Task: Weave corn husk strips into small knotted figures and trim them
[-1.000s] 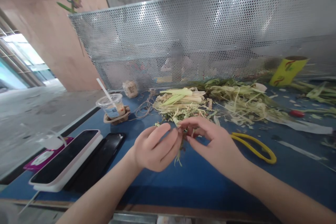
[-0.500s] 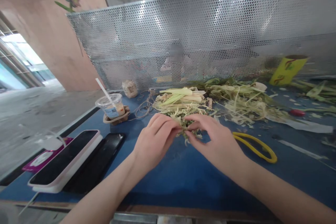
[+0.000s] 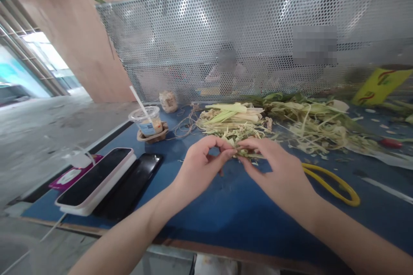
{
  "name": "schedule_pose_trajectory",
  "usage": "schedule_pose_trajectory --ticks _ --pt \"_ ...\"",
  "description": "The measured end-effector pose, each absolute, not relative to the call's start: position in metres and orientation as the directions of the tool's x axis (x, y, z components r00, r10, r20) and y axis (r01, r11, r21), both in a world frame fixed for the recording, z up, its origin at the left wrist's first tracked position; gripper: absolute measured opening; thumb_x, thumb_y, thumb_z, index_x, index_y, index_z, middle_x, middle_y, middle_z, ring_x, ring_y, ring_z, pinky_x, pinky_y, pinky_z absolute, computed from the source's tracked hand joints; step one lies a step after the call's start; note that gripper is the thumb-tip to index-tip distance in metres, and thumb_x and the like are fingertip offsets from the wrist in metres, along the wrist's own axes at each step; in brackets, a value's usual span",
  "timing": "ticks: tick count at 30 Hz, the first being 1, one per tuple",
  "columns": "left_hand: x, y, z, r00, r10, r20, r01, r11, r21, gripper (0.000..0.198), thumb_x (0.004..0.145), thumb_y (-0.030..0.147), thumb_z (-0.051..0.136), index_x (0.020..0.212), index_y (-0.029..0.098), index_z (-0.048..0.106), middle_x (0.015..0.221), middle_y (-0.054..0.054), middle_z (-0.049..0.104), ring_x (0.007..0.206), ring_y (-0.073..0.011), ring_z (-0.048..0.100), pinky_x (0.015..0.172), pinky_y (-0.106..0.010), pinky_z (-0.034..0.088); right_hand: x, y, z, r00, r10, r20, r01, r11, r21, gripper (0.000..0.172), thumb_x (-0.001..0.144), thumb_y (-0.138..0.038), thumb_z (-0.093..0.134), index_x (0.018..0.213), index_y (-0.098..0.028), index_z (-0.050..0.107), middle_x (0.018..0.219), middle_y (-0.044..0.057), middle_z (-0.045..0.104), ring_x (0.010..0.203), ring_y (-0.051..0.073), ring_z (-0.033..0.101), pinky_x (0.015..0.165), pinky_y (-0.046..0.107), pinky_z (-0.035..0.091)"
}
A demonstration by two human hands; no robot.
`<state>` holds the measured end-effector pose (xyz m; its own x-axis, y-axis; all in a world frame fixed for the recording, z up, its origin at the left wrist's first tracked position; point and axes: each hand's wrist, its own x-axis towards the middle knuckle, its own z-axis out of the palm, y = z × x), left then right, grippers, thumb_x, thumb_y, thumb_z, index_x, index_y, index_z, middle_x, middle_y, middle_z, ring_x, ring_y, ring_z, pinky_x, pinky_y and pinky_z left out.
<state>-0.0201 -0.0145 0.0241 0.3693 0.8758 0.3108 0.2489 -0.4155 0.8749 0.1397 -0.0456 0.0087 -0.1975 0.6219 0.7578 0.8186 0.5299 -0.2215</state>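
My left hand (image 3: 201, 165) is closed in a pinch, its thumb and forefinger meeting at a small pale-green scrap of dried plant (image 3: 232, 142). Close beside it, my right hand (image 3: 279, 169) also pinches at the same spot with thumb and fingertips. Fingers partly cover what lies between the two hands. Right behind the fingertips is a heap of small greenish plant bits (image 3: 250, 131). Beyond it lies a stack of pale husk strips (image 3: 234, 114).
More tangled dry husks (image 3: 309, 122) lie at the right, before a perforated metal screen (image 3: 193, 47). A yellow loop (image 3: 342, 189) rests by my right wrist. Leftward are a cup with a straw (image 3: 148, 122), a phone (image 3: 97, 176), a black tray (image 3: 132, 189) and twine (image 3: 187, 124).
The view has swung slightly left, so the table's things appear farther right. My left fingers have shifted from a bunched grip to an arched thumb-and-forefinger pinch; the right stays pinched.
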Motion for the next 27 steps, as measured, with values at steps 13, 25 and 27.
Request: schedule_pose_trajectory --ticks 13,25,27 --pt "-0.022 -0.009 0.021 0.405 0.913 0.036 0.081 -0.075 0.994 0.025 0.071 0.038 0.059 0.069 0.013 0.057 0.059 0.004 0.047 0.044 -0.0029 0.039 0.04 -0.016 0.034 0.145 -0.044 0.01 -0.315 0.439 0.842 0.848 0.529 0.041 0.02 0.077 -0.02 0.057 0.097 -0.024 0.059 0.099 0.004 0.065 0.093 0.019 0.057 0.082 0.035 0.042" --pt "-0.016 -0.01 0.015 0.396 0.917 -0.05 -0.044 0.074 0.996 0.029 0.062 0.039 0.067 0.062 0.011 0.059 0.06 0.001 0.053 0.046 -0.0029 0.039 0.04 -0.015 0.033 0.147 -0.042 0.01 -0.31 0.469 0.827 0.864 0.502 0.039 0.01 0.078 -0.026 0.057 0.074 -0.025 0.067 0.096 0.0 0.067 0.092 0.02 0.054 0.084 0.04 0.037" --pt "-0.017 -0.009 0.013 0.383 0.924 -0.025 -0.007 0.03 1.0 0.029 0.063 0.04 0.066 0.063 0.012 0.059 0.059 0.002 0.053 0.044 -0.0026 0.037 0.04 -0.016 0.032 0.147 -0.043 0.011 -0.324 0.513 0.795 0.861 0.508 0.024 0.012 0.079 -0.024 0.055 0.075 -0.025 0.067 0.095 0.0 0.067 0.093 0.02 0.054 0.085 0.041 0.036"
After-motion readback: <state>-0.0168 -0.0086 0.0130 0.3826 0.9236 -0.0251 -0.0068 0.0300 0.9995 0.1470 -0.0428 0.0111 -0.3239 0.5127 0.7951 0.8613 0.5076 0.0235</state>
